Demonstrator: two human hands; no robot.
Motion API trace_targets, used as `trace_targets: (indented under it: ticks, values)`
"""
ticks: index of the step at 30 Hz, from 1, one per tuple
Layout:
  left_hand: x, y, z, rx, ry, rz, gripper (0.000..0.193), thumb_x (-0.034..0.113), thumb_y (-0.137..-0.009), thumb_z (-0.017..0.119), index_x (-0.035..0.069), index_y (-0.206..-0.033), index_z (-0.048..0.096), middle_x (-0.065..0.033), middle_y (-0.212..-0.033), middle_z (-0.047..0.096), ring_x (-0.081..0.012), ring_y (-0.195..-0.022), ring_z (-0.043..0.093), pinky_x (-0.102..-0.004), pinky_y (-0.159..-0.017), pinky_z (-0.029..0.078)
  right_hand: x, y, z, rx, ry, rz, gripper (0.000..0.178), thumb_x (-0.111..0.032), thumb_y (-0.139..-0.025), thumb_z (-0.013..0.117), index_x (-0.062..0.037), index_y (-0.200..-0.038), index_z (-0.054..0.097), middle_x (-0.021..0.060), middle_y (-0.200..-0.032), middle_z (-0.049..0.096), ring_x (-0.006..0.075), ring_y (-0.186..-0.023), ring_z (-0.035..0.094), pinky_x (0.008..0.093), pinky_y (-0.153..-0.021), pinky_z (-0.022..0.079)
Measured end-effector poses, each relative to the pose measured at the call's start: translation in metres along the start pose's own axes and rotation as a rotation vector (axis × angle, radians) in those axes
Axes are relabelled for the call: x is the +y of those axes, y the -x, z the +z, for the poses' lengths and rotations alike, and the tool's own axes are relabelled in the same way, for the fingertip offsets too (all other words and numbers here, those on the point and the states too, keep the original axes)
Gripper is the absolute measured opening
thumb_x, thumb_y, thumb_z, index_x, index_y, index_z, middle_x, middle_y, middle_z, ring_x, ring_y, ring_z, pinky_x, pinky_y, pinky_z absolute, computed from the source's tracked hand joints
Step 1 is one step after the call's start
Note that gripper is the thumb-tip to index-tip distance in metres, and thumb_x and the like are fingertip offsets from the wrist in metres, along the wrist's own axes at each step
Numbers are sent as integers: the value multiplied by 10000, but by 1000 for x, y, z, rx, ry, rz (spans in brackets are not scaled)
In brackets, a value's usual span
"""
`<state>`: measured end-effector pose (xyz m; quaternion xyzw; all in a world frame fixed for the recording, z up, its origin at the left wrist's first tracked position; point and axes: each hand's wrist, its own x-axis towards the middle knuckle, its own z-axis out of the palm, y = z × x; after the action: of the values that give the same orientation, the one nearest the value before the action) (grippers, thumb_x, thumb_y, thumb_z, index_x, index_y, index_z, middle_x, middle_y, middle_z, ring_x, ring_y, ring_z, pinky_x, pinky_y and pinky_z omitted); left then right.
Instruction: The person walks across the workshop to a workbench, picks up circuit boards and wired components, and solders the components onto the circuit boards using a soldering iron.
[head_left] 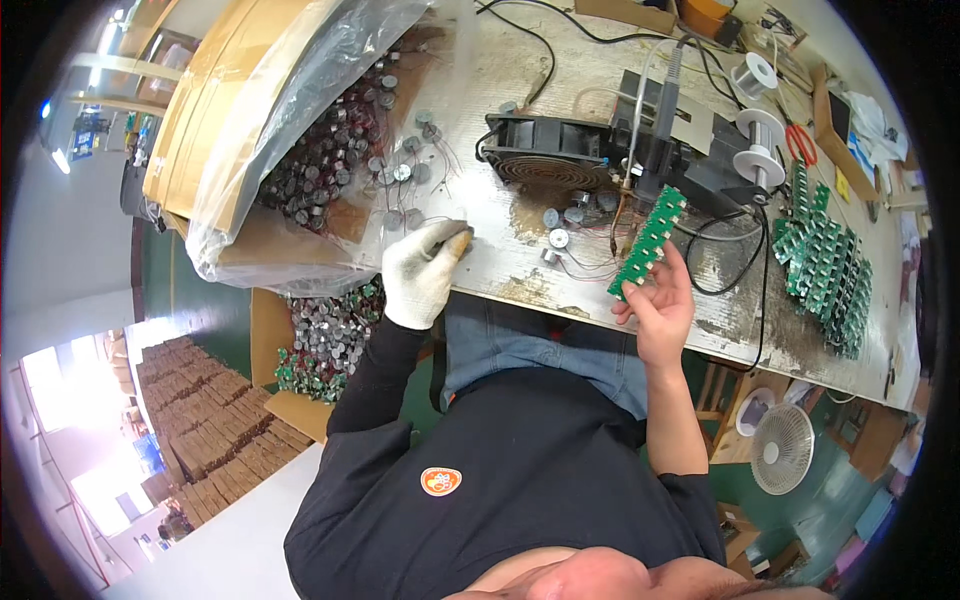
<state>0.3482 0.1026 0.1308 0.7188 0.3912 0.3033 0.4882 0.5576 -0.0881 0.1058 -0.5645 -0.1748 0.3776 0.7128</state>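
Note:
My right hand [660, 308], bare, grips a long green circuit board [650, 240] by its lower end, thumb on the face, holding it tilted above the bench edge. Small pale connectors line the board. My left hand [422, 275] wears a white glove with worn, dark fingertips. Its thumb and fingers are pinched together just over the bench; whatever is between them is too small to make out. Close by lie small round metal parts [403, 172] with thin wires. Several more of these round parts [559, 238] sit between my hands.
A plastic-lined carton [225, 120] heaped with round parts stands at the left. Ahead are a black fan [550, 150] and a soldering tool [660, 130] on a stand. Wire spools [760, 130], red scissors [800, 143] and stacked green boards [825, 270] occupy the right. Cables [765, 290] cross the bench.

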Motion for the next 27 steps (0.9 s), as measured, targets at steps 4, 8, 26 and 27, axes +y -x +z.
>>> trace_targets:
  ticks: [4,8,26,27]
  values:
    - [1,3,7,90,233,-136,312,206,-882,668,-81,-1002,638,-85,-823,666,-108,-675,611,-222,-647,482,4,0,-2,-4,9,9,678,102,-799,574,15,-1400,272,181,-1108,542,164,-622,625,234,-461,495]
    - [18,-4,2,107,210,-227,338,276,-890,659,-31,-1030,643,20,-713,562,-58,-539,529,-195,-503,414,3,-1,0,1,18,-7,671,105,-806,587,18,-1395,278,171,-1110,544,167,-621,628,233,-446,479]
    - [25,28,74,-227,324,-263,203,99,-922,580,-53,-1050,623,-74,-862,661,-114,-774,627,-233,-705,498,3,-1,1,8,18,4,680,115,-809,575,9,-1410,276,183,-1105,547,174,-647,637,240,-478,507]
    - [29,29,79,-254,351,-296,204,104,-925,576,-56,-1045,620,-71,-849,657,-113,-784,627,-233,-704,496,2,-3,0,13,2,4,678,114,-810,575,10,-1410,276,187,-1103,550,177,-648,637,244,-479,509]
